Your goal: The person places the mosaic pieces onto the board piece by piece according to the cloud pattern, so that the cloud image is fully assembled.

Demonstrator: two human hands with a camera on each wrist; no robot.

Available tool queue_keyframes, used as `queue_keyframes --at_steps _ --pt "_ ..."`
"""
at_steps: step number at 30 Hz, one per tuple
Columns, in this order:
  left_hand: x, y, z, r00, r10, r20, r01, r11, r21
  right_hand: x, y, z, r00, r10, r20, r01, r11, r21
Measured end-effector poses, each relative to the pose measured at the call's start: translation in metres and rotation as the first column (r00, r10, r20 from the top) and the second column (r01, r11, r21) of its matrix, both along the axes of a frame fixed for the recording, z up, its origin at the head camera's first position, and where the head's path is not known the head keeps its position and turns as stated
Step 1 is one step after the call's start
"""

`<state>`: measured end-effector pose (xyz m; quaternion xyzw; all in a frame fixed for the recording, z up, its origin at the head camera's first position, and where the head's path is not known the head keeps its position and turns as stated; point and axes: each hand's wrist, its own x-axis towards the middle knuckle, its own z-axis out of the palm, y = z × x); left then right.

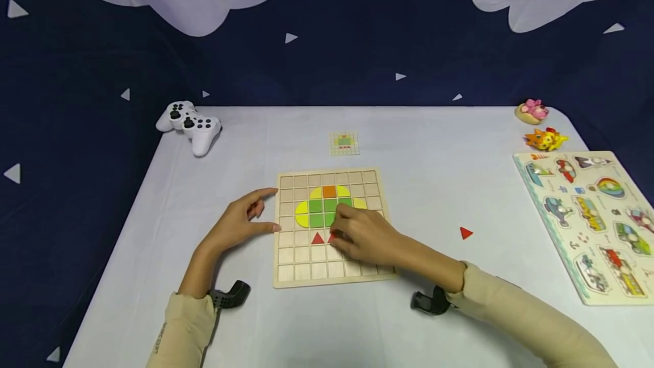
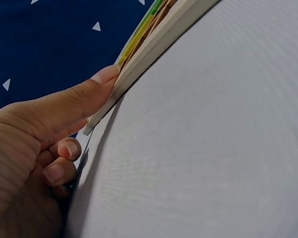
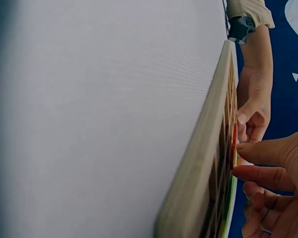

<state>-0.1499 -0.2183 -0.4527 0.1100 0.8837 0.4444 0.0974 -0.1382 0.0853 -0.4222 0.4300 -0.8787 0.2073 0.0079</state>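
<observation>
Right hand [image 1: 365, 237] grip pinches red triangle [image 1: 333, 237] on wooden grid board [image 1: 301, 268]; left hand [image 1: 240, 223] relaxed, thumb braced against board edge on desk [image 1: 409, 146]

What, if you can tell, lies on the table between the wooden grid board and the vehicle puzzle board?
In the head view, one loose red triangle lies between the grid board and the puzzle board; otherwise bare tablecloth.

The grid board [image 1: 332, 277] is pale, matt wood with a smooth edge. A finely woven, matt cloth covers the worktop [image 1: 409, 129]. The game controller [image 1: 190, 125] looks like glossy white plastic.
</observation>
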Motion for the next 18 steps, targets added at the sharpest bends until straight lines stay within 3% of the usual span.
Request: queue_keyframes --at_steps 7,18 --pt "0.001 0.000 -0.001 1.000 0.003 0.001 -0.003 1.000 0.001 0.002 0.019 0.009 0.998 -0.047 0.033 0.047 0.999 0.023" --pt "0.001 0.000 -0.001 1.000 0.005 -0.014 -0.005 1.000 -0.001 0.011 0.085 0.009 0.982 -0.186 0.026 0.185 0.982 0.025"
